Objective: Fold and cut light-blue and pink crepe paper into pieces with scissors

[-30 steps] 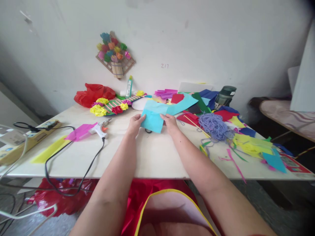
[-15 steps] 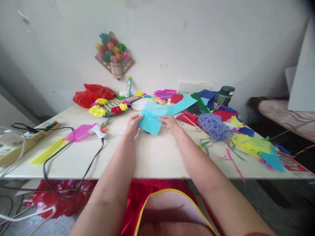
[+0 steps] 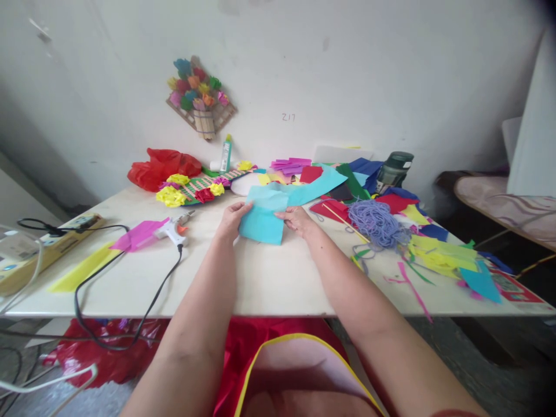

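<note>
Both my hands hold a folded light blue sheet of paper over the middle of the white table. My left hand pinches its left edge, fingers closed on the paper. My right hand pinches the right edge the same way. The sheet trails back to the right into a pile of coloured paper. Something small and dark lies under the sheet, mostly hidden.
A white glue gun with a black cord lies left of my hands, beside pink paper. A tangle of purple yarn, paper scraps, a green bottle, a paper-flower craft, a red bag and a power strip crowd the table.
My hands have drawn the blue sheet slightly left and nearer to me, lowering it toward the table. The fold looks flatter than before.
</note>
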Action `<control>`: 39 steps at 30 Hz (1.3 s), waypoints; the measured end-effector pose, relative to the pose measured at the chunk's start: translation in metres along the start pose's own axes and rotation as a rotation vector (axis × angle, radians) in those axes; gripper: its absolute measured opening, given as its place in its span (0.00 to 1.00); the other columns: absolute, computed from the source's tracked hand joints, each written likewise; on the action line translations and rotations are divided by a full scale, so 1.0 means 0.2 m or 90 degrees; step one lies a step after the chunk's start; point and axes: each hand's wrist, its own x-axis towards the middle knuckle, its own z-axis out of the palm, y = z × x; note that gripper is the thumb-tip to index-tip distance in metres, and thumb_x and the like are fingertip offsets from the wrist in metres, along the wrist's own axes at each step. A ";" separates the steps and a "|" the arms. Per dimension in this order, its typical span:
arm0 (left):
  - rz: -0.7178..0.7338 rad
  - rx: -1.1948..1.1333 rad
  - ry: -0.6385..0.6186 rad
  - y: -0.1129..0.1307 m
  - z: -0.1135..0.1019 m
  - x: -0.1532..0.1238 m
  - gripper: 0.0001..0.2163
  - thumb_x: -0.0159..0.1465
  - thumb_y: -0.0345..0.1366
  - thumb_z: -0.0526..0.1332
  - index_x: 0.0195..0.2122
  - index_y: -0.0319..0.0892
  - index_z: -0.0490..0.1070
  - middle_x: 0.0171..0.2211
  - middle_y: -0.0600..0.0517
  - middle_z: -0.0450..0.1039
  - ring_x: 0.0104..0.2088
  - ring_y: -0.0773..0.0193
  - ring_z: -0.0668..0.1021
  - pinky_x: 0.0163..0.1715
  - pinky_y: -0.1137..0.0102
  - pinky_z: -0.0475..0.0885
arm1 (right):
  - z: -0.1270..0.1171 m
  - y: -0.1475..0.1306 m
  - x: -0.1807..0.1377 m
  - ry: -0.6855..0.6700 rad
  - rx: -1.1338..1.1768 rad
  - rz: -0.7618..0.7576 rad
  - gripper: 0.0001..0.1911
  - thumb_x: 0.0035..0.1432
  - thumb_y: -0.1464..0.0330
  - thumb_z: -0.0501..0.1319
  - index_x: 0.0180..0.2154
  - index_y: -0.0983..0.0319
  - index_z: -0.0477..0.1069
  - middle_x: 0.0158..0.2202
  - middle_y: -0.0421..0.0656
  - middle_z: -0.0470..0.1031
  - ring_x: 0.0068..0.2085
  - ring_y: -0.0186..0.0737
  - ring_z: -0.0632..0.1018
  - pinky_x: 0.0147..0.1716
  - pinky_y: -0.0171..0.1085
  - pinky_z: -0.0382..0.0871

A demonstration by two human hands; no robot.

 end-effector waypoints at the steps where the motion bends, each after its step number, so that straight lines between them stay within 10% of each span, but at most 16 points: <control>1: 0.013 0.018 -0.001 0.00 0.00 0.00 0.15 0.42 0.43 0.69 0.23 0.39 0.69 0.16 0.57 0.65 0.17 0.72 0.65 0.18 0.75 0.57 | 0.00 0.00 0.00 -0.002 -0.007 0.003 0.20 0.31 0.68 0.71 0.15 0.62 0.57 0.09 0.30 0.54 0.11 0.21 0.51 0.10 0.30 0.35; 6: 0.080 0.075 0.019 0.01 0.00 0.00 0.14 0.45 0.42 0.68 0.20 0.39 0.66 0.13 0.60 0.56 0.15 0.76 0.58 0.15 0.76 0.48 | 0.00 -0.01 0.00 -0.016 -0.009 0.021 0.16 0.33 0.69 0.70 0.17 0.63 0.61 0.10 0.31 0.57 0.11 0.21 0.51 0.11 0.30 0.34; 17: 0.038 0.077 -0.039 0.02 0.02 -0.02 0.17 0.43 0.45 0.68 0.28 0.38 0.71 0.22 0.55 0.70 0.20 0.70 0.69 0.21 0.74 0.63 | 0.00 -0.01 -0.01 -0.037 -0.024 0.047 0.15 0.30 0.69 0.70 0.17 0.64 0.62 0.12 0.32 0.61 0.11 0.21 0.54 0.11 0.30 0.37; 26: 0.073 0.117 -0.061 0.01 0.05 -0.01 0.16 0.45 0.44 0.68 0.28 0.37 0.71 0.21 0.55 0.70 0.21 0.70 0.69 0.21 0.75 0.63 | 0.00 0.00 0.02 0.003 0.004 -0.039 0.17 0.33 0.64 0.69 0.29 0.64 0.73 0.24 0.39 0.75 0.24 0.31 0.72 0.22 0.30 0.62; 39: 0.032 0.159 -0.116 0.00 0.11 -0.05 0.16 0.43 0.45 0.68 0.26 0.38 0.72 0.20 0.54 0.70 0.21 0.67 0.70 0.19 0.74 0.61 | 0.04 -0.02 0.01 0.192 0.100 -0.083 0.16 0.27 0.68 0.70 0.25 0.64 0.71 0.22 0.37 0.74 0.27 0.34 0.74 0.33 0.35 0.68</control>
